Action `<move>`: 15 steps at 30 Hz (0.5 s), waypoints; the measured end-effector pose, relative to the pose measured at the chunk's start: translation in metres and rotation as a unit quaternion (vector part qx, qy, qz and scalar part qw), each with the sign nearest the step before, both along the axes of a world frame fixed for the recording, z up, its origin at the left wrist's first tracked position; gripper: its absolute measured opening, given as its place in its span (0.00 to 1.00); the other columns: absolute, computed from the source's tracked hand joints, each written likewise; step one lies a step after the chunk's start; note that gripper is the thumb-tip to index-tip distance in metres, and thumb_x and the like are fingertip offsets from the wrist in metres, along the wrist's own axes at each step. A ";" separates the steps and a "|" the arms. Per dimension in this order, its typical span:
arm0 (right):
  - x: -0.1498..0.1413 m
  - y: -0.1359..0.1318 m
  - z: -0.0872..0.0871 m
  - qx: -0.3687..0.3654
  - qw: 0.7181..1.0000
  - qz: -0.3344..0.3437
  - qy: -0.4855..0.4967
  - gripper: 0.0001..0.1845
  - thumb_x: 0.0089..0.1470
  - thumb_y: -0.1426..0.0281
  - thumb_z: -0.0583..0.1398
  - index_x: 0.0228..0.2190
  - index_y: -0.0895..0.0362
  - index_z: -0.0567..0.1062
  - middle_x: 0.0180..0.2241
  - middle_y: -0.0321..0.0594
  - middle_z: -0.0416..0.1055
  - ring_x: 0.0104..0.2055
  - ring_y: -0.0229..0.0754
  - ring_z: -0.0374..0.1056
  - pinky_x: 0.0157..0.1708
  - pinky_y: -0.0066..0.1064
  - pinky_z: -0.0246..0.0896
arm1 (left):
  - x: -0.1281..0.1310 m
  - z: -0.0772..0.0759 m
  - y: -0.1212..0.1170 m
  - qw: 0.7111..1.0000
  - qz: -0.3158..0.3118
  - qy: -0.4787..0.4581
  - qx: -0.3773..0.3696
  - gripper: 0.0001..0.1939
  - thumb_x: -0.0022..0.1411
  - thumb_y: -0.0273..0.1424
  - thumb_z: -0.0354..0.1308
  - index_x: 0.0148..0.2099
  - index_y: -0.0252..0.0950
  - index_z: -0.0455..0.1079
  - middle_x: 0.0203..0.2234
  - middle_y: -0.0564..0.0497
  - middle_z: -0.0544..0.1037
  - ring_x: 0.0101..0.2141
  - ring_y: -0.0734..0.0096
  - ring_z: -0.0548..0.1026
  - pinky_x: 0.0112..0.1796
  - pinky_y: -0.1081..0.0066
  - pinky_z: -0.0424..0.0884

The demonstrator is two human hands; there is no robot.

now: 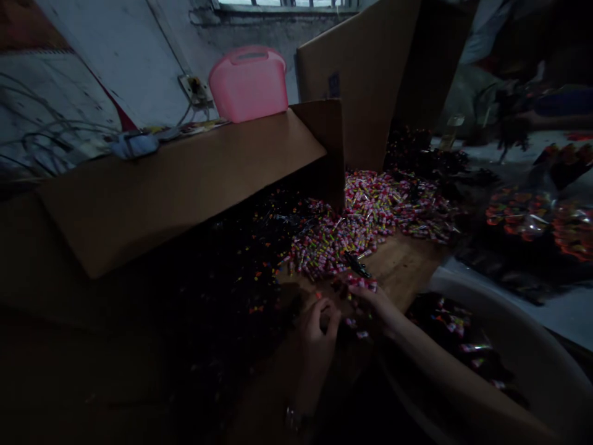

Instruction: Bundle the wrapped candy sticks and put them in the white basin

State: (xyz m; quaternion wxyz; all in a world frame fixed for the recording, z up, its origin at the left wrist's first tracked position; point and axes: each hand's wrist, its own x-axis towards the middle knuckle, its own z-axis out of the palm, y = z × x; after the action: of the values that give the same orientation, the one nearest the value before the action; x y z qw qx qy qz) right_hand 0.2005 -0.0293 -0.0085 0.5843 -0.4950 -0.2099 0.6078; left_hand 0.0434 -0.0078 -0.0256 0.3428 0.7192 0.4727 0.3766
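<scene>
nearest the viewer, at the lower edge of the cardboard sheet (398, 266), both of the person's hands work side by side. left hand (317, 327): fingers curled inward, half closed, tips bunched as if pinching a small piece; the dim light hides what, if anything, sits between them. right hand (375, 300): flatter, fingers extended and loosely spread, resting on a few stray wrapped candies (361, 281) at the pile's near fringe. grey basin (532, 346): just right of the forearm, within easy reach, holding some wrapped pieces. candy pile (370, 216): heaped beyond the hands, banked against upright cardboard flaps (185, 179) that seem to pen it in. pink container (249, 83): farthest, by the wall.
</scene>
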 end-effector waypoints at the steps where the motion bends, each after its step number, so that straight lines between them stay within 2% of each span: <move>1: 0.006 -0.003 -0.001 0.002 1.000 -0.009 -0.002 0.15 0.42 0.59 0.64 0.28 0.54 0.69 0.20 0.31 0.65 0.18 0.34 0.60 0.18 0.27 0.59 | -0.009 0.002 -0.003 0.998 -0.009 0.047 0.028 0.14 0.59 0.34 0.56 0.47 0.37 0.70 0.42 0.44 0.77 0.44 0.61 0.75 0.46 0.59 0.71; 5: 0.031 -0.017 -0.003 0.020 0.999 -0.031 -0.031 0.15 0.41 0.58 0.65 0.25 0.54 0.69 0.22 0.35 0.66 0.21 0.35 0.61 0.17 0.25 0.57 | -0.037 0.003 -0.011 0.977 -0.057 0.178 0.100 0.12 0.60 0.30 0.53 0.47 0.38 0.69 0.44 0.46 0.76 0.48 0.59 0.71 0.49 0.55 0.67; 9: 0.054 -0.028 -0.003 0.038 0.994 -0.022 -0.104 0.14 0.44 0.56 0.61 0.25 0.54 0.68 0.20 0.33 0.65 0.21 0.36 0.63 0.30 0.34 0.66 | -0.034 -0.002 -0.018 0.958 -0.106 0.250 0.096 0.19 0.58 0.28 0.56 0.53 0.38 0.66 0.49 0.45 0.73 0.52 0.57 0.66 0.53 0.52 0.63; 12: 0.068 -0.028 -0.007 0.036 0.973 -0.012 -0.227 0.13 0.44 0.57 0.61 0.24 0.55 0.71 0.22 0.38 0.70 0.23 0.41 0.67 0.29 0.36 0.66 | -0.023 -0.006 -0.023 0.946 -0.144 0.280 0.082 0.21 0.58 0.28 0.56 0.55 0.39 0.65 0.51 0.46 0.71 0.52 0.57 0.65 0.53 0.53 0.63; 15: 0.076 -0.021 -0.013 0.033 0.938 -0.058 -0.340 0.11 0.38 0.63 0.64 0.25 0.56 0.73 0.25 0.41 0.74 0.29 0.47 0.69 0.29 0.36 0.64 | -0.021 -0.010 -0.025 0.946 -0.146 0.278 0.080 0.20 0.59 0.27 0.55 0.54 0.39 0.65 0.49 0.46 0.72 0.51 0.58 0.66 0.52 0.54 0.63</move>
State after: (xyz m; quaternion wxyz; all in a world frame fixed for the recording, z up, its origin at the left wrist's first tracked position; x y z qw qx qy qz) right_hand 0.2763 -0.0501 -0.0213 0.5282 -0.6640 -0.3865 0.3615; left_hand 0.0229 -0.0331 -0.0360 0.1904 0.8814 0.4077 0.1437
